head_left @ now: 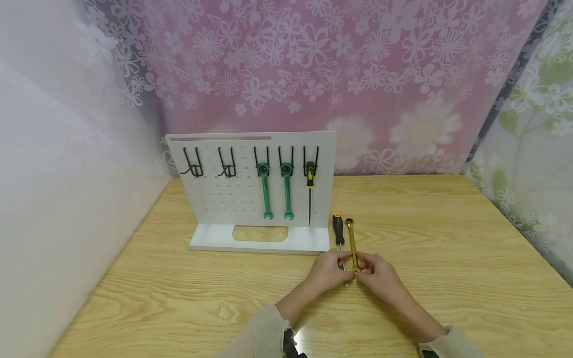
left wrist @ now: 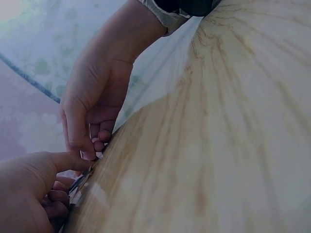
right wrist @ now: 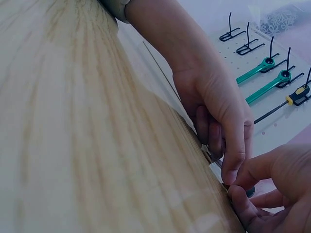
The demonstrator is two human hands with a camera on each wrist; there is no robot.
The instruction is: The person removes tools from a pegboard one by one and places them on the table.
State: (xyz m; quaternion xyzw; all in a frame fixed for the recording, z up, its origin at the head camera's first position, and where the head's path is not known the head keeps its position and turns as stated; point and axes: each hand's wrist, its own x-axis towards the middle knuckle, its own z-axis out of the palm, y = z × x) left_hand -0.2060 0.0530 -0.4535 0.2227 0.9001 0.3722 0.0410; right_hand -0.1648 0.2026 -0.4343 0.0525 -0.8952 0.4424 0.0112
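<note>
On the table, right of a white pegboard stand (head_left: 264, 243), a gold ratchet combination wrench (head_left: 351, 238) lies with its ring end away from me. My right hand (head_left: 379, 278) pinches its lower, open end from the right. From the left, my left hand (head_left: 329, 271) holds the same end between thumb and forefinger, reaching across a screwdriver shaft (head_left: 345, 276). That screwdriver's black handle (head_left: 338, 229) lies beside the wrench. In the left wrist view both hands, left (left wrist: 24, 189) and right (left wrist: 97, 97), meet at the fingertips; fingers partly hide the tools.
Black double hooks (head_left: 227, 164) line the pegboard. Two green combination wrenches (head_left: 266, 194) (head_left: 287, 194) and a yellow-and-black screwdriver (head_left: 310, 179) hang on it. A white wall (head_left: 67, 174) borders the table's left side; flowered cloth (head_left: 291, 64) stands behind.
</note>
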